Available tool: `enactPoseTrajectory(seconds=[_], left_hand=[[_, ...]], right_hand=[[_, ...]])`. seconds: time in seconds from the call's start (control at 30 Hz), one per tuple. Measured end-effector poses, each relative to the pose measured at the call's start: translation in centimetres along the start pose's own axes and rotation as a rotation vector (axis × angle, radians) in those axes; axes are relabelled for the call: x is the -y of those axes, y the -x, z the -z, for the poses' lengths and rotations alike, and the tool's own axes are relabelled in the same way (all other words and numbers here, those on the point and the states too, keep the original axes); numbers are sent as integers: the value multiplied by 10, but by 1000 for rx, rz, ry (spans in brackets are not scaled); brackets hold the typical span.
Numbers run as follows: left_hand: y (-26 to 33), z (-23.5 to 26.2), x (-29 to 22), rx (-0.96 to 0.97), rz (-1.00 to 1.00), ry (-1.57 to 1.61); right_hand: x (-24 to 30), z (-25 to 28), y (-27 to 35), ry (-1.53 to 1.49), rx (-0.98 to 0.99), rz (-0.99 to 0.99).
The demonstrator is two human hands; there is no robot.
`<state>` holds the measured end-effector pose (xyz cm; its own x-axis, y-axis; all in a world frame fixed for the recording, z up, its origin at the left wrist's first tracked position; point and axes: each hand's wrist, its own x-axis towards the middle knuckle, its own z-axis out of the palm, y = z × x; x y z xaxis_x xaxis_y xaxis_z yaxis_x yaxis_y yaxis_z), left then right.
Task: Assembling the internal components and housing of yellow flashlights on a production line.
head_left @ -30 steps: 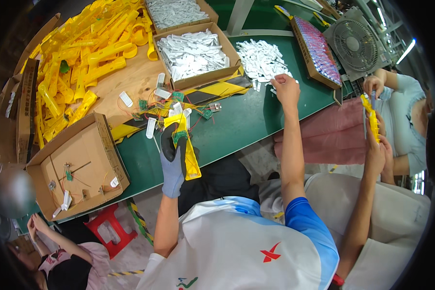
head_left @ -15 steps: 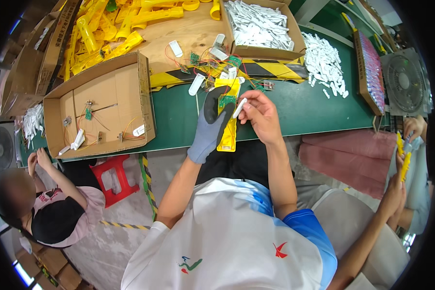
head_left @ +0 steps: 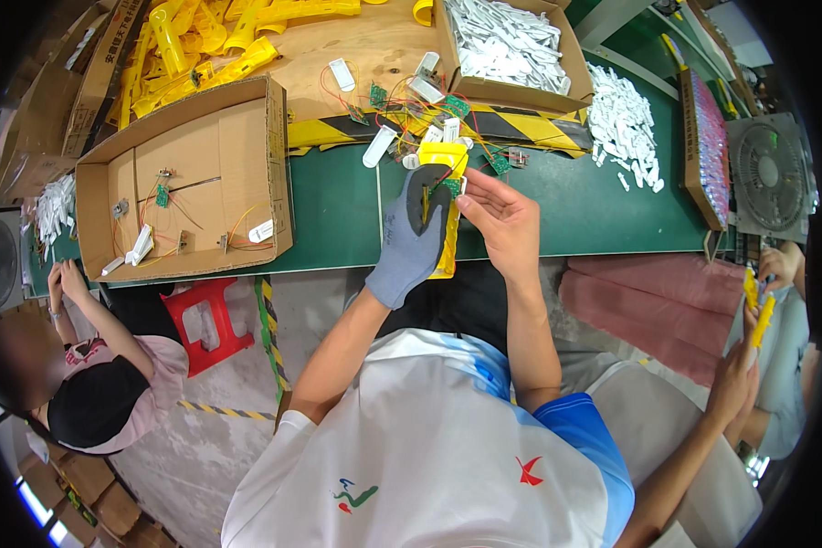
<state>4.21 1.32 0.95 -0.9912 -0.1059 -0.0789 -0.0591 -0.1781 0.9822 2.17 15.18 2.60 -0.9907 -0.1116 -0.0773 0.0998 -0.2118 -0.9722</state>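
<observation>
Change: the right hand (head_left: 502, 224), a second ago stretched to the heap of white parts (head_left: 626, 123) at the green bench's far right, is now back at the yellow housing (head_left: 447, 205) — a small part seems fetched for fitting.
Left hand: the grey-gloved left hand (head_left: 411, 237) wraps the housing's left side, fingers closed round it.
Right hand: bare, fingertips pinched at the housing's right edge; what they pinch is too small to tell.
Housing: long, bright yellow plastic, held upright over the green bench (head_left: 338, 215) at its near edge — red and yellow wires (head_left: 429, 119) trail from its top.
Neighbours: an open cardboard box (head_left: 187, 183) at the bench's left.
</observation>
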Motion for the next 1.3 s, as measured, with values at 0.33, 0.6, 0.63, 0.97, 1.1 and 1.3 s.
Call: enactPoseTrajectory(seconds=[0.33,0.6,0.63,0.97,1.1,1.3], left_hand=[[-1,-2,0,-25,-258,-317],[-1,-3,0,-26,-189,-262],[0,-2,1,-31,-200,-262],[2,-2,-1,-12,-247,-168],[2,-3,0,-18,-255,-143],[1,-3,-2,-15,-225,-216]], right_hand=[[6,5,3,-16,79,-116],[-2,-4,14,111,41,-32],[-5,-6,16,99,11,13],[-16,-7,20,64,-15,44],[-16,-8,19,82,-15,51],[-15,-14,22,130,-28,166]])
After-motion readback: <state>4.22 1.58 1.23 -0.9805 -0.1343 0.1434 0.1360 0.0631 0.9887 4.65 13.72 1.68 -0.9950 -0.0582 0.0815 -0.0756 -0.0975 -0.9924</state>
